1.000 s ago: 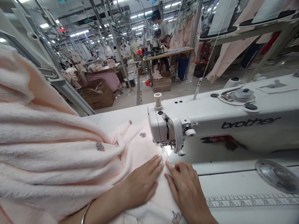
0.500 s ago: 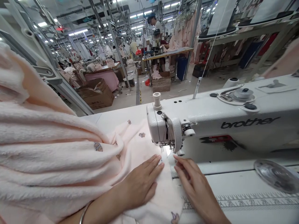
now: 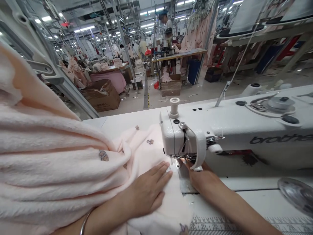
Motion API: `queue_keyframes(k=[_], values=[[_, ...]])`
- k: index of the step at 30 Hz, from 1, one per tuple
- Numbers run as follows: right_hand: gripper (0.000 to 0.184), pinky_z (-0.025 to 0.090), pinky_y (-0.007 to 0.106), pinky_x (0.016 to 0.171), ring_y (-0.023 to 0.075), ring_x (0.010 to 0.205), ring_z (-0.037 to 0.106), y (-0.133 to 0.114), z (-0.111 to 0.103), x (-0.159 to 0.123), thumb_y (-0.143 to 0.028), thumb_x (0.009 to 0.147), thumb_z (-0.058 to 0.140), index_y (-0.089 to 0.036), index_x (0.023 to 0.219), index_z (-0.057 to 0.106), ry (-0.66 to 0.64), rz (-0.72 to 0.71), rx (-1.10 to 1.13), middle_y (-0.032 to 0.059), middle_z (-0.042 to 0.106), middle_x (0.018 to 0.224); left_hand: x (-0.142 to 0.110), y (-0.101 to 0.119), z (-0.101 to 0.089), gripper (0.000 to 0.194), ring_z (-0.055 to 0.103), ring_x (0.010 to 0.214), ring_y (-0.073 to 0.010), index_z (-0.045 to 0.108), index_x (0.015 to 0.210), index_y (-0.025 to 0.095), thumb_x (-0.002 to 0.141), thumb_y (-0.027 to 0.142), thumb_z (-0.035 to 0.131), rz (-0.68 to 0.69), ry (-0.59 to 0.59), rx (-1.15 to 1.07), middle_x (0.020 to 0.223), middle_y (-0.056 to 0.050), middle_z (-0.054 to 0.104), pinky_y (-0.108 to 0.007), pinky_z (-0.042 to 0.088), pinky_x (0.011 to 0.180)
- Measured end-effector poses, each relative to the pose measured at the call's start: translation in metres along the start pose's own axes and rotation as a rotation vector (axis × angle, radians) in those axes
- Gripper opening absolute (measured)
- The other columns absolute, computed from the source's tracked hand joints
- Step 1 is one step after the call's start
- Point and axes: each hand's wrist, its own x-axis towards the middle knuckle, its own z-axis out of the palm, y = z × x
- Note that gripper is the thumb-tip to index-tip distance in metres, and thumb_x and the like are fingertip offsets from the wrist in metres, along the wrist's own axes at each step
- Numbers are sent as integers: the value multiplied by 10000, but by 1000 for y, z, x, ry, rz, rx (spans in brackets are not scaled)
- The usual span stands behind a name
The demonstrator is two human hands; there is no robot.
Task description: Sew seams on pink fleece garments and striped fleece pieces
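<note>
My left hand [image 3: 146,191] lies flat, fingers stretched out, on pale pink fleece fabric [image 3: 73,169] printed with small animals, just left of the needle. My right hand [image 3: 202,178] has reached under the head of the white sewing machine [image 3: 234,130], behind the presser foot area [image 3: 179,161]. Its fingers are hidden by the machine head. The fabric is bunched in thick folds over the left of the table and rises close to the camera.
A ruler strip [image 3: 244,225] runs along the table's front edge. A metal bobbin winder disc [image 3: 295,194] sits at the right. Beyond the table are cardboard boxes [image 3: 102,96], other sewing stations, hanging pink garments and a person [image 3: 168,27] standing far back.
My right hand left the fabric edge and moved forward and right, going under the machine head. The left hand stayed pressed on the fabric. The view shifted slightly left.
</note>
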Motion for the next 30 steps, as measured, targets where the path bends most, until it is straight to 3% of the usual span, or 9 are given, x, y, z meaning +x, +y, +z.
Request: queue_keyframes(k=[3, 5, 9, 15, 30], values=[[535, 476, 331, 801, 191, 975, 569, -13, -11, -23, 26, 751, 308, -189, 1162, 575, -70, -89, 9, 61, 633, 1066, 1, -3, 1, 644, 124, 1396, -291, 233, 1412, 73, 812, 143, 456, 3, -24, -2, 1493, -191, 210, -447, 230, 1140], [601, 464, 344, 810, 211, 1010, 542, -20, -13, -36, 57, 696, 300, -154, 1193, 561, -79, -113, -24, 86, 597, 1134, 1, -3, 1, 665, 116, 1398, -284, 200, 1424, 73, 812, 144, 452, 2, -27, -2, 1497, -186, 203, -442, 224, 1143], [531, 438, 365, 821, 232, 1013, 511, -26, -5, -43, 53, 761, 319, -139, 1190, 567, -62, -107, -79, 104, 570, 1149, 4, -3, 0, 650, 122, 1399, -279, 217, 1417, 69, 813, 146, 445, 1, -16, 5, 1495, -187, 207, -441, 229, 1142], [619, 422, 388, 856, 257, 1074, 466, -22, 0, -40, 112, 684, 298, -134, 1181, 573, -49, -93, -88, 101, 548, 1172, 8, -6, 0, 615, 169, 1389, -283, 272, 1391, 76, 804, 130, 447, -7, 22, -14, 1477, -193, 252, -448, 252, 1134], [615, 498, 379, 811, 256, 1070, 498, -25, -2, -41, 98, 699, 316, -156, 1197, 572, -54, -55, -101, 97, 561, 1176, 12, -9, 0, 556, 250, 1357, -299, 303, 1355, 85, 816, 113, 435, 28, 52, 35, 1410, -192, 350, -478, 301, 1111]])
